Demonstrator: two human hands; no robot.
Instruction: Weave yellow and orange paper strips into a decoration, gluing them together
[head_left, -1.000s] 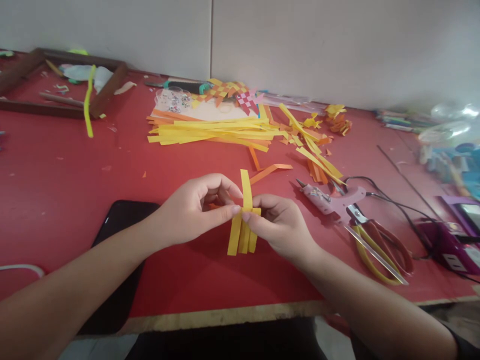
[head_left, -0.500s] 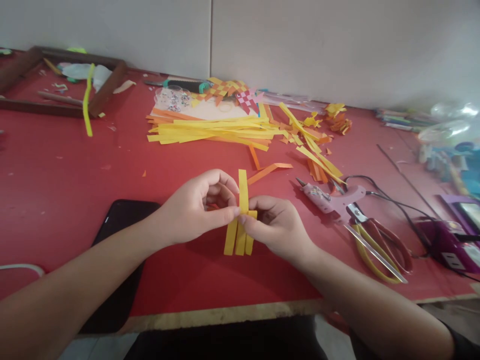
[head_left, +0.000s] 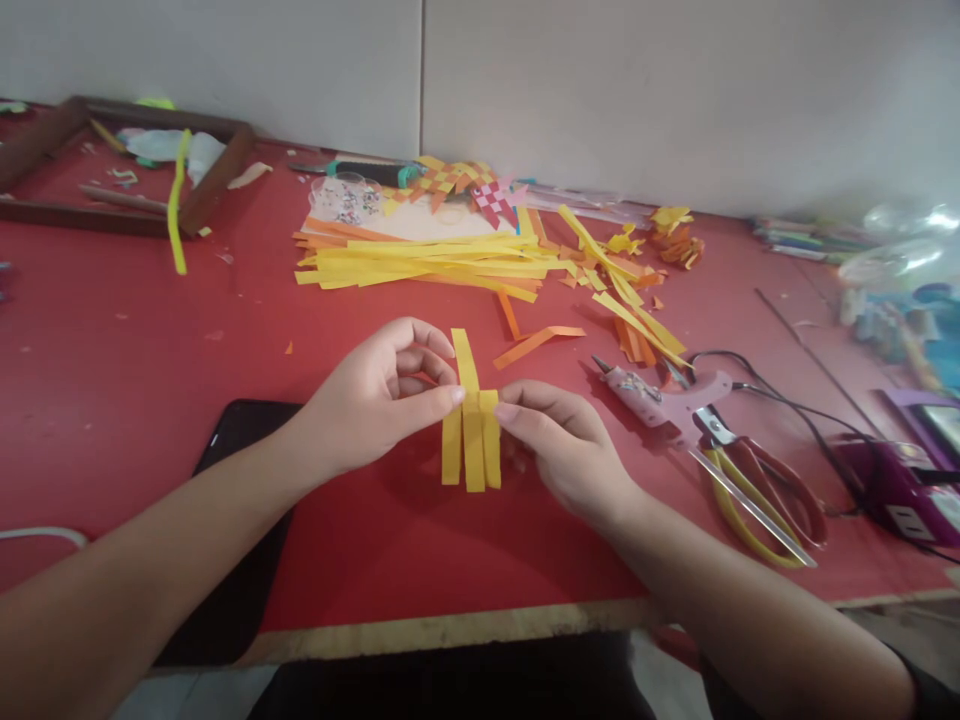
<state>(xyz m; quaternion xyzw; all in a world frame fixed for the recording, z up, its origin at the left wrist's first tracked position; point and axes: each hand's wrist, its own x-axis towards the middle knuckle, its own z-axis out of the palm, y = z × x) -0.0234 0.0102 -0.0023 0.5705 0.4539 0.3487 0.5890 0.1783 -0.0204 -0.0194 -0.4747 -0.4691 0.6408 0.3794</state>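
Between my two hands, above the red table point(head_left: 390, 560), are yellow paper strips point(head_left: 473, 440) folded and interlaced, with several ends hanging down and one end sticking up. My left hand point(head_left: 397, 390) pinches them at the upper left with thumb and fingers. On the right edge, the thumb and index finger of my right hand point(head_left: 562, 435) pinch the strips. How the strips cross behind is hidden. Past my hands lie a bent orange paper strip point(head_left: 536, 346) and a pile of long yellow paper strips point(head_left: 420, 262).
A black phone point(head_left: 217, 590) lies under my left forearm. On the right are a pink glue gun point(head_left: 675, 405) with a glue stick, pliers point(head_left: 772, 490) and a cable. A wooden frame point(head_left: 97, 215) lies far left; woven paper fish point(head_left: 495, 203) lie at the back.
Both hands have shifted slightly, with the strips moved up and left. My right hand has slid to the strips' right edge, so more of their front shows.
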